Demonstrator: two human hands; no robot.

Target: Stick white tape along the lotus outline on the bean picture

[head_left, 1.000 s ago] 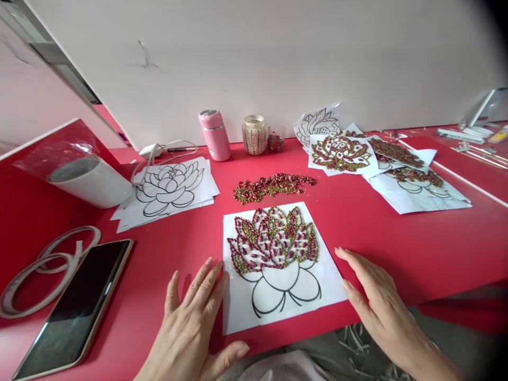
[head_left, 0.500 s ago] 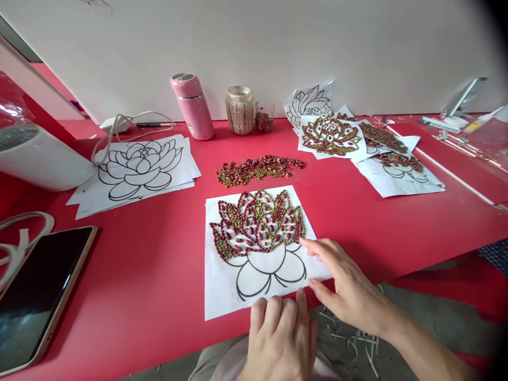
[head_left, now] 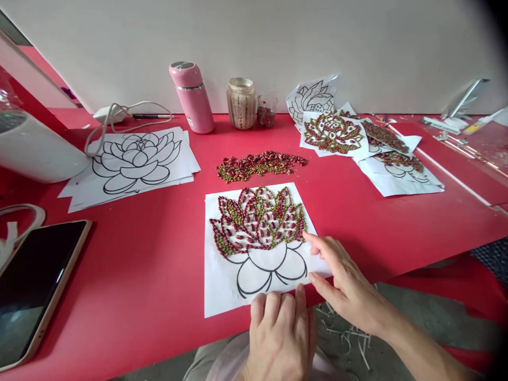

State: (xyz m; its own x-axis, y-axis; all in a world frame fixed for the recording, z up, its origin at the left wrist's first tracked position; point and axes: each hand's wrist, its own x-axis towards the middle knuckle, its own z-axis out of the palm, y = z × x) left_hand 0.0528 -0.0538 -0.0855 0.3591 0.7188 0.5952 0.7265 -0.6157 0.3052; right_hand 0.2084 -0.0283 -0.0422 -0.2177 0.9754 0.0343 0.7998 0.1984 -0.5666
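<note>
A white sheet of paper (head_left: 222,288) carries a printed lotus outline, its upper petals covered with small green and red beans and larger speckled beans (head_left: 260,225). The lower petals show bare paper. My right hand (head_left: 341,272) rests over the sheet's right side, index finger and thumb apart, the index fingertip at the beans of the rightmost petal. Below the sheet, my left hand (head_left: 280,330) lies at its bottom edge with the fingers bent and closed; their tips are turned under, so anything in them is hidden. A pile of mixed beans (head_left: 262,165) lies just beyond the sheet.
A pink flask (head_left: 194,100), a glass jar (head_left: 241,106) and a small bean cup (head_left: 266,112) stand by the wall. Outline sheets (head_left: 135,164) and a phone (head_left: 39,291) lie left. Bean-covered pictures (head_left: 333,135) are stacked right. The table edge (head_left: 416,270) runs close by.
The view has tilted and shifted slightly. My right index fingertip stays by the right petal, and my left hand remains at the sheet's lower edge.
</note>
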